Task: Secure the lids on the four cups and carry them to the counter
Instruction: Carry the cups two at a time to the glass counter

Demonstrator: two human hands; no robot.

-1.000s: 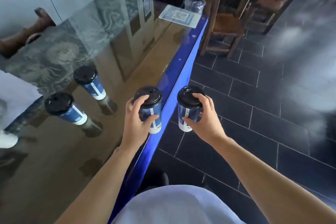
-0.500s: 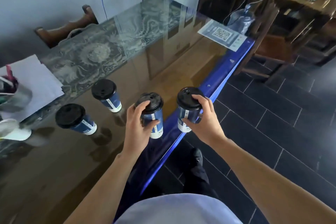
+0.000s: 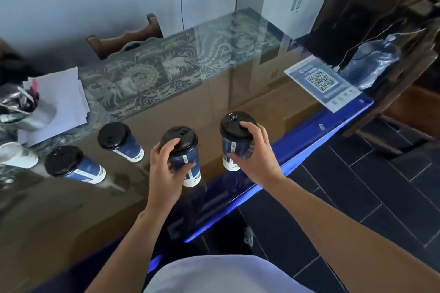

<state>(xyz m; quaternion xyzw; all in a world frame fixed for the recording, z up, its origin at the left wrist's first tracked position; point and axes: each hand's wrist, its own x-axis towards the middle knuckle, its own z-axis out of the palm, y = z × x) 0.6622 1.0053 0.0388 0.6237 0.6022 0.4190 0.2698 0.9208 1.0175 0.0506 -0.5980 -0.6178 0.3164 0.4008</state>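
Several blue paper cups with black lids are over the glass counter [image 3: 214,93]. Two of them stand free on the glass at the left, one nearer me [image 3: 73,165] and one further back [image 3: 120,141]. My left hand [image 3: 166,169] grips a third cup [image 3: 182,150] around its body, thumb up at the lid. My right hand [image 3: 256,154] holds a fourth cup [image 3: 234,137] to the right, fingers over the lid rim. Both held cups are above the counter near its blue front edge; whether their bases touch the glass I cannot tell.
A metal holder with pens [image 3: 26,107] and white papers [image 3: 62,102] sit at the left, with a white cup [image 3: 16,154] below them. A QR code sign [image 3: 322,82] and a plastic bottle [image 3: 371,64] are at the right end. Dark tiled floor [image 3: 357,185] lies to the right.
My view has swung left and over the counter. Both hands carried their cups from beyond the blue edge to above the glass, closer to the two standing cups.
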